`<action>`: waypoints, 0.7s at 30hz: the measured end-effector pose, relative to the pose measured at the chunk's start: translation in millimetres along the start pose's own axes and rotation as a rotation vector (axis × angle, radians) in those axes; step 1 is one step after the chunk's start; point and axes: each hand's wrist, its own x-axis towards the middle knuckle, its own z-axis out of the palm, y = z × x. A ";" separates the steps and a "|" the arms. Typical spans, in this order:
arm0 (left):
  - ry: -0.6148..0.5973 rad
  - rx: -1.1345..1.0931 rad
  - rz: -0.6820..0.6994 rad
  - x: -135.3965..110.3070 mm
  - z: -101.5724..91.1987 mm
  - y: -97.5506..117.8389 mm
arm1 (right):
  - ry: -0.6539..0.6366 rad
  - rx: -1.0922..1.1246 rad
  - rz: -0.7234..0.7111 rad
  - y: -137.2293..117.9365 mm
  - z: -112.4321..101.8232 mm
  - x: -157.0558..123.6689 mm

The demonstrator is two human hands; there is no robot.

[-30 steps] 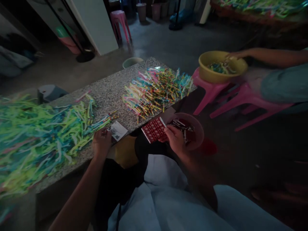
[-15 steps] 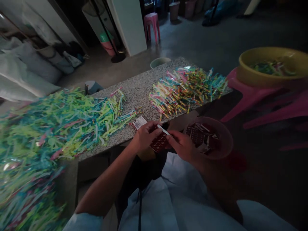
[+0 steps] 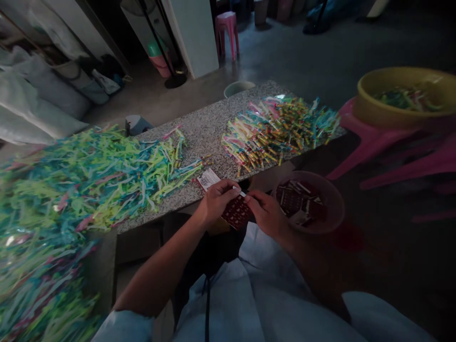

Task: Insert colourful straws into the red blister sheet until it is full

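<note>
My left hand (image 3: pixel 215 201) and my right hand (image 3: pixel 265 213) meet over my lap at the front edge of a speckled stone table (image 3: pixel 206 137). Both hands are closed on a red patterned sheet (image 3: pixel 237 212), and a thin white strip (image 3: pixel 241 192) shows between their fingertips. A small white printed card (image 3: pixel 207 179) lies on the table edge just beyond my left hand. A round pink bowl (image 3: pixel 333 204) with dark red and white pieces sits right of my right hand.
A large heap of green and blue paper strips (image 3: pixel 81 175) covers the table's left. A pile of multicoloured rolled strips (image 3: pixel 278 130) lies at its far right. A yellow basin (image 3: pixel 402 97) rests on a pink plastic stool (image 3: pixel 366 142). Another pink stool (image 3: pixel 226 28) stands far back.
My left hand left the white card on the table and came across to the red sheet in my right hand. Both hands now pinch the sheet and strip together.
</note>
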 end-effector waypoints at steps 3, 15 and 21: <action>0.041 0.058 0.000 1.5 1.5 -3.3 | -0.026 0.037 0.024 2.7 -1.0 2.1; 0.063 0.283 -0.117 4.9 -1.1 -22.8 | -0.096 0.125 0.112 13.1 -1.6 -0.5; -0.047 0.227 -0.242 18.9 23.1 -39.7 | -0.101 0.265 0.204 43.4 -21.7 -20.5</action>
